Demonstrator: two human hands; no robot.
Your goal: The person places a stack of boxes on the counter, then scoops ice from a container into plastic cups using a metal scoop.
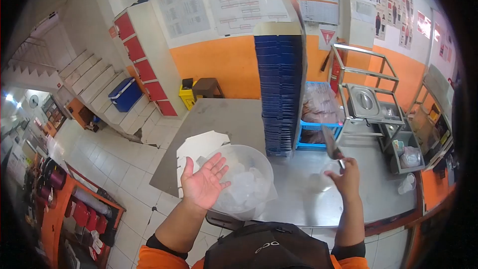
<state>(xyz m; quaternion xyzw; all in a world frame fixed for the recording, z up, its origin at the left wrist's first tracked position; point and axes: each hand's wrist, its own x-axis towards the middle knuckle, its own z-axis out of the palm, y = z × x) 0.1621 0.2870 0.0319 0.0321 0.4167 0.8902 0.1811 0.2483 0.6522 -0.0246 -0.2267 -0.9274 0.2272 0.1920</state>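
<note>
My left hand is open, palm up and fingers spread, holding nothing. It hovers at the left rim of a large translucent round tub with whitish, see-through pieces inside that I cannot make out. Beneath and behind that hand lies a flat white cardboard piece. My right hand is closed around the dark handle of a metal-bladed spatula, its blade pointing up and away. Just left of the right hand, a blurred clear cup shows above the steel table.
A tall stack of blue folded boxes rises behind the tub. Beside it are blue crates with plastic-wrapped goods. A metal rack with a lidded steel pan stands at the right, near a clear container. Stairs and red lockers are left.
</note>
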